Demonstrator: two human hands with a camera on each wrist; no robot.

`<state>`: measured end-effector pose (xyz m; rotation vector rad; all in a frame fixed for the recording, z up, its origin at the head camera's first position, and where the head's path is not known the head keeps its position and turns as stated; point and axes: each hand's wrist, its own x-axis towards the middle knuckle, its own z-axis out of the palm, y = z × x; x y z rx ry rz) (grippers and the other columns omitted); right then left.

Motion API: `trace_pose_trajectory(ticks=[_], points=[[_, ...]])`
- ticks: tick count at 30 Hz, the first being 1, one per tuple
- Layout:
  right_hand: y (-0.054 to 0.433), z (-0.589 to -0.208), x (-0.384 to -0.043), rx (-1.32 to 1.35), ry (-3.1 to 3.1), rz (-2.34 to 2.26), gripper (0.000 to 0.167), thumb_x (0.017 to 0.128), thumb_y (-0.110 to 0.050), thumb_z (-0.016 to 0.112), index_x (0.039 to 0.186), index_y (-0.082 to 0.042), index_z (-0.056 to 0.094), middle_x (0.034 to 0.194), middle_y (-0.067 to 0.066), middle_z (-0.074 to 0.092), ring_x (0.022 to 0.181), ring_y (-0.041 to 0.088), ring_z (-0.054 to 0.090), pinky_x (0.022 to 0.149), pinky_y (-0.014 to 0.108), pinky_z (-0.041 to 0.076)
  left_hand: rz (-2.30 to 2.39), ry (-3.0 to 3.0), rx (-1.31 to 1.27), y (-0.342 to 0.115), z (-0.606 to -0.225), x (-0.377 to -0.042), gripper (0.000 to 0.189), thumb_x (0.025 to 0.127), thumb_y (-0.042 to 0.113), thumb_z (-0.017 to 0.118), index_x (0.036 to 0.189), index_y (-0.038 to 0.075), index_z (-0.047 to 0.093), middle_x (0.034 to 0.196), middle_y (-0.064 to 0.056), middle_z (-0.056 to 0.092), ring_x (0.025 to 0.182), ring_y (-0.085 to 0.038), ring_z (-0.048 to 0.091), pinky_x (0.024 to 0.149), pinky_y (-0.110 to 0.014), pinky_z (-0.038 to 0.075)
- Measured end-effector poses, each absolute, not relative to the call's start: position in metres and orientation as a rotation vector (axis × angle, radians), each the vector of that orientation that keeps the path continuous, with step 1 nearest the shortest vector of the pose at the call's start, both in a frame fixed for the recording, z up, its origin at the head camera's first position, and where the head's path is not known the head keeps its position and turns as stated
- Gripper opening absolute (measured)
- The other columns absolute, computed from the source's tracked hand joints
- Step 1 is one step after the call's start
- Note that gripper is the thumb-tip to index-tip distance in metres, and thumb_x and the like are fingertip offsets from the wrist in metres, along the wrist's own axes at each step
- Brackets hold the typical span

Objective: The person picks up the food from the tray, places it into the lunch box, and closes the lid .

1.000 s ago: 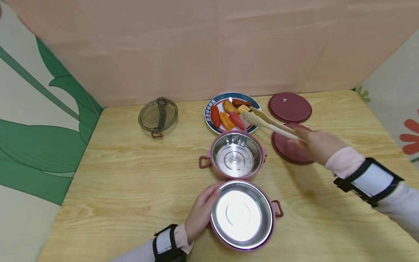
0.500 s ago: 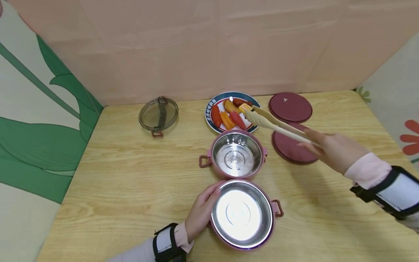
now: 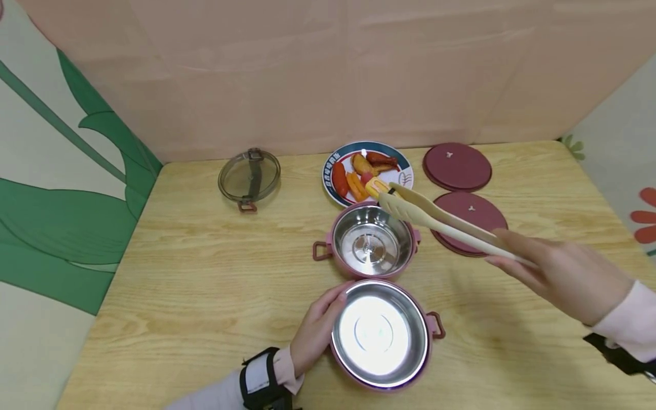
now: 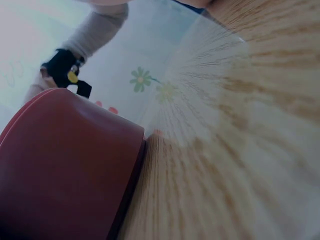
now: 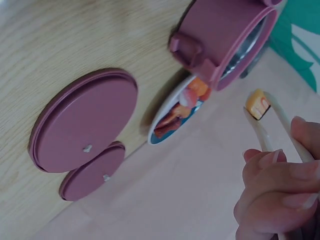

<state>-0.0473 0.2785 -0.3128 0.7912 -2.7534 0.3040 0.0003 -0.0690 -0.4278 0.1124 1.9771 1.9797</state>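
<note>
In the head view, my right hand [image 3: 569,276] grips cream-coloured tongs [image 3: 456,229]. Between the tong tips is a small yellow food piece [image 5: 257,103] with orange stripes and a black band, raised above the plate's near edge. The plate [image 3: 330,185], blue-rimmed, bears several toy-like foods, among them a red sausage shape [image 3: 339,179]. My left hand [image 3: 316,330] holds the left side of the near steel-lined pink pot [image 3: 376,333], covering whatever handle is there. Just beyond it, touching, stands a smaller pink pot [image 3: 369,250] with nothing inside.
Two maroon lids [image 3: 458,167] lie flat at the right of the plate, partly under the tongs in view. A see-through lid [image 3: 237,176] with a brown clip lies at the back left. A pink cloth wall [image 3: 307,80] closes off the table's back.
The tongs have lifted the yellow piece off the plate and brought it toward the smaller pot. My right hand moved right and nearer to me. My left hand stayed on the near pot.
</note>
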Motion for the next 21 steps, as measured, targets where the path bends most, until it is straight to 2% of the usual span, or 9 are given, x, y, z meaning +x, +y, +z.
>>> trace_pose_trajectory(ticks=[4,8,10,15,21], points=[[0.279,-0.310,-0.036,0.836,-2.695,0.319,0.040,0.088,-0.037,0.070,0.109,-0.003,0.067,0.071,0.005,0.068,0.050,-0.004,0.038,0.038,0.020,0.033,1.973,1.985,0.106,-0.069,-0.427,0.000,0.041,0.104,0.027,0.043,0.140,0.008,0.050,0.144,-0.007,0.051,0.137,-0.022,0.041,0.117,-0.042,0.026],[0.276,-0.306,-0.025,0.821,-2.695,0.317,0.043,0.088,-0.043,0.068,0.106,-0.004,0.068,0.069,0.002,0.067,0.050,-0.006,0.036,0.037,0.018,0.028,1.976,1.982,0.103,-0.068,-0.428,0.000,0.041,0.104,0.026,0.043,0.140,0.007,0.050,0.143,-0.008,0.051,0.137,-0.022,0.041,0.117,-0.042,0.026],[0.275,-0.305,-0.021,0.821,-2.688,0.319,0.047,0.089,-0.047,0.065,0.105,-0.003,0.069,0.071,0.003,0.068,0.049,-0.007,0.036,0.037,0.017,0.027,1.980,1.975,0.103,-0.069,-0.428,0.000,0.042,0.104,0.026,0.043,0.140,0.007,0.050,0.143,-0.008,0.051,0.137,-0.022,0.041,0.117,-0.041,0.027],[0.273,-0.306,-0.009,0.867,-2.637,0.353,0.055,0.091,-0.056,0.055,0.107,-0.005,0.069,0.071,-0.002,0.066,0.050,-0.012,0.030,0.036,0.013,0.024,1.983,1.974,0.104,-0.069,-0.428,0.000,0.042,0.104,0.026,0.043,0.140,0.006,0.050,0.143,-0.008,0.051,0.137,-0.022,0.041,0.116,-0.036,0.028],[0.271,-0.307,0.003,0.855,-2.704,0.303,0.046,0.081,-0.047,0.072,0.110,-0.012,0.069,0.076,-0.004,0.069,0.050,-0.012,0.035,0.036,0.014,0.030,1.984,1.971,0.092,-0.069,-0.427,0.000,0.041,0.104,0.025,0.043,0.140,0.005,0.050,0.142,-0.009,0.052,0.137,-0.023,0.041,0.116,-0.034,0.029]])
